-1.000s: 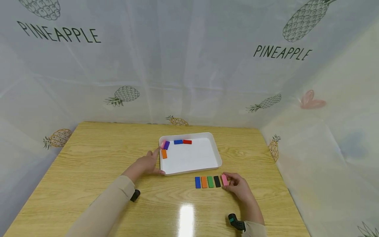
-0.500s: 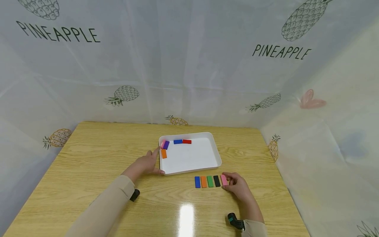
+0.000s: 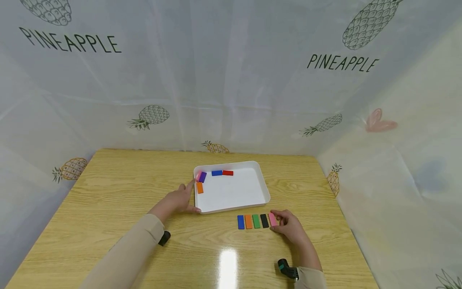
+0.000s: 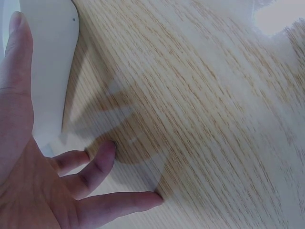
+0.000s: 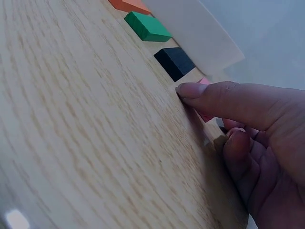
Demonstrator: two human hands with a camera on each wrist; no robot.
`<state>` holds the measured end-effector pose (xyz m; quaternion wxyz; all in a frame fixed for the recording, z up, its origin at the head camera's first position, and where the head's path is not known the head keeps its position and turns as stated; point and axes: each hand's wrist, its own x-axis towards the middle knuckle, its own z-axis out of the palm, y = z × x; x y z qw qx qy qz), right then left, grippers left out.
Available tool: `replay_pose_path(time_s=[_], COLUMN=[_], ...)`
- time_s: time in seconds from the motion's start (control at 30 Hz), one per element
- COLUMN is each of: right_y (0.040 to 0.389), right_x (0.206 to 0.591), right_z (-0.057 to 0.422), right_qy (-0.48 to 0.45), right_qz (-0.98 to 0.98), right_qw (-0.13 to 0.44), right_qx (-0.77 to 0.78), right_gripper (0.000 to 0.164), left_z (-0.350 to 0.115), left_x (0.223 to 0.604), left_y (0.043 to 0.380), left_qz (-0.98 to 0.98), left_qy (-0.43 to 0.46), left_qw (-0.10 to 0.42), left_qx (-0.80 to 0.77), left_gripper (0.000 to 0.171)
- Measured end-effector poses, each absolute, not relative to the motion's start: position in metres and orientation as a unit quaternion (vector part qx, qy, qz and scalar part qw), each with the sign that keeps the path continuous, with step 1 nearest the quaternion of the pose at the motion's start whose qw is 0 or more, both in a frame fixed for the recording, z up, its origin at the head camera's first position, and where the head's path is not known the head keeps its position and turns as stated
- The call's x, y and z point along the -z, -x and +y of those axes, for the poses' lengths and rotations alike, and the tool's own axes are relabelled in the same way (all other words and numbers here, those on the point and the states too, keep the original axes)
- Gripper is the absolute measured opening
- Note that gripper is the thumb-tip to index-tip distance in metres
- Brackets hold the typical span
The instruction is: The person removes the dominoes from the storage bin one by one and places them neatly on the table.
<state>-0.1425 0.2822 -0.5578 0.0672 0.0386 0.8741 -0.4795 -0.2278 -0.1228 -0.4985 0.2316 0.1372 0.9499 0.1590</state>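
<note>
- Head view: the right hand (image 3: 290, 228) pinches the pink block (image 3: 272, 219) at the right end of a row on the table (image 3: 108, 192), beside the black block (image 3: 264, 220)
- Left hand (image 3: 177, 199) – fingers spread, resting against the white tray (image 3: 265, 188)

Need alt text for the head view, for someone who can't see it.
The right hand pinches a pink block at the right end of a row of blue, orange, green and black blocks on a wooden table. The left hand rests against a white tray holding five blocks.
</note>
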Motion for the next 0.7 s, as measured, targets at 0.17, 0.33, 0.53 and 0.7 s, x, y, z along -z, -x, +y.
replay_pose_path(time_s=[0.17, 0.33, 0.53, 0.7], right_y=[0.143, 0.141, 0.136, 0.134], right_x=[0.557, 0.555, 0.548, 0.534], right_z=[0.282, 0.282, 0.281, 0.276], right_qy=[-0.033, -0.025, -0.029, -0.025], right_qz=[0.872, 0.867, 0.849, 0.831], right_qw=[0.069, 0.07, 0.065, 0.049], right_qx=[0.483, 0.494, 0.524, 0.553], right_gripper=[0.053, 0.059, 0.065, 0.064], left_z=[-0.123, -0.124, -0.125, -0.125], left_x=[0.499, 0.501, 0.502, 0.502], left_y=[0.227, 0.228, 0.228, 0.228], left_qz=[0.95, 0.95, 0.949, 0.949], left_qy=[-0.141, -0.142, -0.14, -0.139], left_qw=[0.231, 0.23, 0.234, 0.233], left_qx=[-0.159, -0.158, -0.157, -0.159], left_gripper=[0.12, 0.12, 0.12, 0.121])
